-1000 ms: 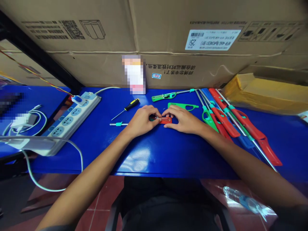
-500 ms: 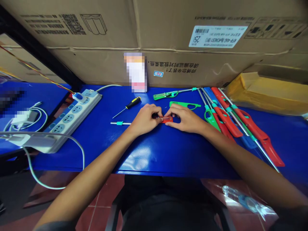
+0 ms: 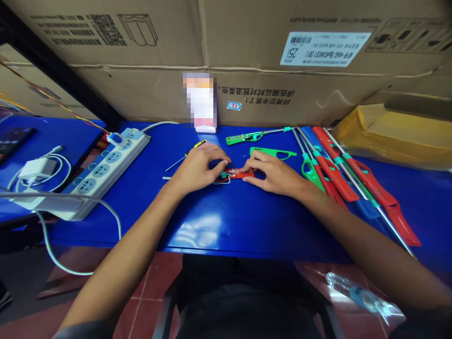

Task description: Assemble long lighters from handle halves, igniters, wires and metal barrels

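An opened red gas lighter [image 3: 240,174] lies on the blue table, its inner parts and a thin white wire showing. My right hand [image 3: 270,173] grips its right end, thumb on the near edge and fingers on the far one. Over its left end is my left hand [image 3: 201,167], thumb and forefinger apart with nothing between them; whether the thumb touches the lighter I cannot tell. Part of the lighter's left side and its metal tube is hidden beneath that hand. Behind the left hand, a yellow-and-black screwdriver [image 3: 200,143] is partly covered.
Beyond my hands lie an opened green lighter [image 3: 243,138] and a green shell half [image 3: 273,152]. Several long lighters [image 3: 337,179] are piled at right, near a yellow-taped carton [image 3: 388,136]. A phone [image 3: 202,103] leans on the big cardboard box. A power strip [image 3: 102,172] stands left.
My left hand has loosened its pinch and shifted left, uncovering the lighter's middle with its wire. My right hand stays at the right end.
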The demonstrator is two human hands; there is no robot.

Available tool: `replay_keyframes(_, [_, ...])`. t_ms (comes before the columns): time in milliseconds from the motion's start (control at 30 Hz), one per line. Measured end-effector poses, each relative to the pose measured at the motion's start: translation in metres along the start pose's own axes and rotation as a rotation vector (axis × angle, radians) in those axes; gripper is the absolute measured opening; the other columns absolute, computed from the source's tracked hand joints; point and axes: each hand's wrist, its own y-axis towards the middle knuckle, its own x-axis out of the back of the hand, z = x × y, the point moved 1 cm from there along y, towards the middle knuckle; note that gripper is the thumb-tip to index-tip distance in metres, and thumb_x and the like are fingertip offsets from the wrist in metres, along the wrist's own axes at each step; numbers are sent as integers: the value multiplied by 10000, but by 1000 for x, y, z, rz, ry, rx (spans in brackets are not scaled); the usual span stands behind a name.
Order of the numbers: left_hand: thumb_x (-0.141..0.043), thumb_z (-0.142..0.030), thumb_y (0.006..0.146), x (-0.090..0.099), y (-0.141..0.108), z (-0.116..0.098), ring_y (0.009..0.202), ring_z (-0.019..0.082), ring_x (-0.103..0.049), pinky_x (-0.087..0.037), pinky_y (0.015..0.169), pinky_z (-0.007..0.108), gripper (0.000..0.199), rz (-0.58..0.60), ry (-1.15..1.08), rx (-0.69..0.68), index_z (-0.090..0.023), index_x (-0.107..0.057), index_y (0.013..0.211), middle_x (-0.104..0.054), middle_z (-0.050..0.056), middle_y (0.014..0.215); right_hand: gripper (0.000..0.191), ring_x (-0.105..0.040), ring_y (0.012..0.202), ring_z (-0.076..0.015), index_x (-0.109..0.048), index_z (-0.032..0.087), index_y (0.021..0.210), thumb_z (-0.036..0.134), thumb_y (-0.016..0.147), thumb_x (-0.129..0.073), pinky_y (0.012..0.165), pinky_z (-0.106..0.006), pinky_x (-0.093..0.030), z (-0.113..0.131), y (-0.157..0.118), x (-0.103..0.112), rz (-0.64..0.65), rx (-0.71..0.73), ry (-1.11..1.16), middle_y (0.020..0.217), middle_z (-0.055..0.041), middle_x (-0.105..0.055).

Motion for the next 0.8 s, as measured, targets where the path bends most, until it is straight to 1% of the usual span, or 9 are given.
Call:
replay_keyframes(100, [-586, -279, 1068, 12, -1, 3, 1098, 275, -783, -586, 1092, 495, 264, -28, 54, 6, -232, -842, 1023, -886, 58, 1108, 135, -706, 1073, -267, -770, 266, 1220, 312, 1097, -736, 975, -431, -583, 0, 0, 0, 7, 5, 1, 1189, -82, -678])
replay_keyframes(200, [-587, -264, 1035, 25, -5, 2, 1102, 288, -765, -569, 1111, 513, 257, -10, 104, 17, -235, -841, 1021, -873, 65, 1110, 148, -707, 1081, -271, -761, 263, 1231, 293, 1089, -735, 975, -433, -583, -1, 0, -1, 3, 14, -10, 1187, -84, -680])
replay_keyframes(300, [-619, -265, 982, 40, -15, 3, 1143, 311, -742, -554, 1130, 529, 264, 100, 134, 64, -250, -842, 1122, -857, 64, 1157, 182, -704, 1108, -285, -749, 278, 1258, 288, 1077, -736, 993, -445, -582, -2, -1, 0, 6, 20, -25, 1200, -87, -692])
replay_keyframes(367, [-687, -279, 913, 48, -25, 6, 1182, 333, -724, -543, 1147, 539, 327, 203, 147, 103, -258, -823, 1210, -841, 72, 1219, 197, -704, 1115, -288, -740, 282, 1278, 293, 1083, -717, 1001, -449, -581, -2, -1, 0, 10, 18, -30, 1213, -90, -696])
replay_keyframes(400, [-724, -287, 880, 51, -31, 9, 1197, 343, -713, -537, 1155, 543, 369, 234, 160, 124, -258, -812, 1237, -828, 82, 1244, 202, -705, 1113, -287, -736, 283, 1285, 292, 1085, -707, 999, -449, -582, -2, -1, 1, 11, 16, -32, 1215, -91, -696])
replay_keyframes(500, [-801, -325, 839, 56, -47, 19, 1150, 347, -704, -557, 1104, 521, 372, 244, 201, 187, -270, -800, 1207, -801, 89, 1219, 216, -706, 1123, -289, -724, 291, 1288, 272, 1074, -698, 1001, -455, -585, -2, -1, 1, 14, 10, -42, 1218, -88, -694])
replay_keyframes(600, [-816, -391, 886, 56, -56, 29, 1122, 322, -731, -587, 995, 440, 275, 242, 190, 204, -301, -821, 1146, -813, 67, 1179, 221, -706, 1127, -290, -712, 294, 1278, 255, 1060, -698, 1005, -462, -586, -2, -1, 1, 10, 13, -43, 1214, -84, -690])
replay_keyframes(700, [-757, -400, 962, 57, -56, 32, 1045, 280, -757, -580, 954, 401, 163, 259, 190, 172, -306, -850, 1058, -840, 50, 1107, 211, -707, 1107, -289, -702, 284, 1273, 264, 1063, -693, 996, -466, -589, -3, -1, 0, 1, 15, -37, 1204, -85, -689])
replay_keyframes(800, [-702, -376, 1002, 58, -52, 30, 975, 258, -778, -578, 935, 394, 174, 249, 187, 165, -291, -851, 1029, -854, 47, 1055, 197, -711, 1100, -290, -691, 287, 1267, 285, 1070, -691, 981, -470, -594, -3, -1, 0, 4, 10, -25, 1206, -85, -691])
